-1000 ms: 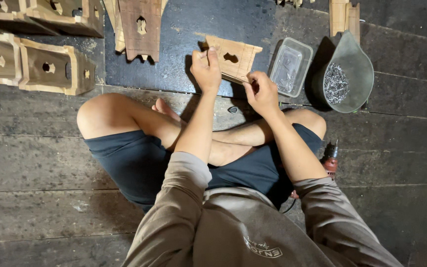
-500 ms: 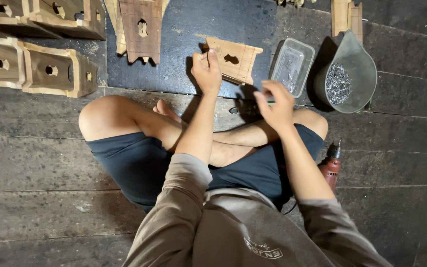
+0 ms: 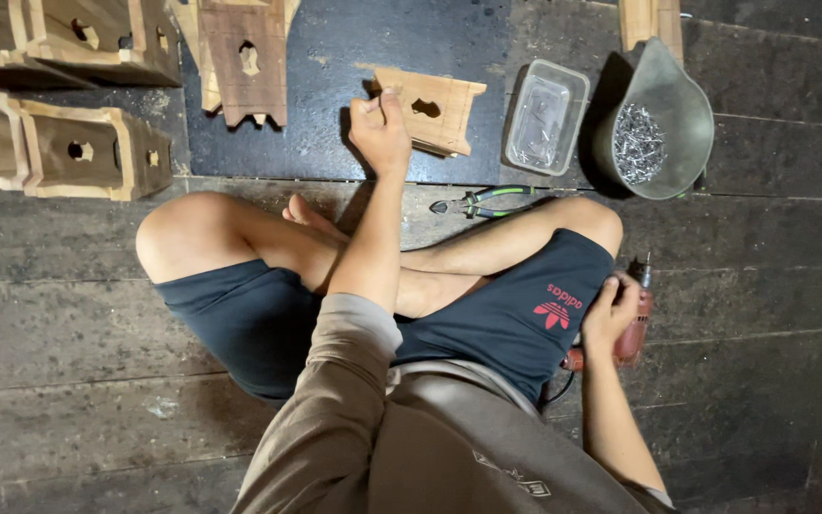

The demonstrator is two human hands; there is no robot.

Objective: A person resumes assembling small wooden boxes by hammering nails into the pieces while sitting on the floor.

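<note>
I sit cross-legged on a dark plank floor. My left hand (image 3: 380,130) reaches forward and pinches the left edge of a small wooden panel (image 3: 438,109) with a hole in it, which lies on a dark board (image 3: 335,95). My right hand (image 3: 609,314) is down at my right hip, closed around a red power drill (image 3: 634,324) resting on the floor. Green-handled pliers (image 3: 482,202) lie on the floor between my knee and the board.
A clear plastic tub (image 3: 544,116) and a grey scoop of nails (image 3: 654,128) stand at the upper right. Several wooden boxes with holes (image 3: 78,152) are stacked at the upper left. Another notched wooden piece (image 3: 243,59) lies at the top centre.
My right hand left the panel, put the pliers down on the floor, and swung back to my right hip onto the drill. The left hand stayed on the panel.
</note>
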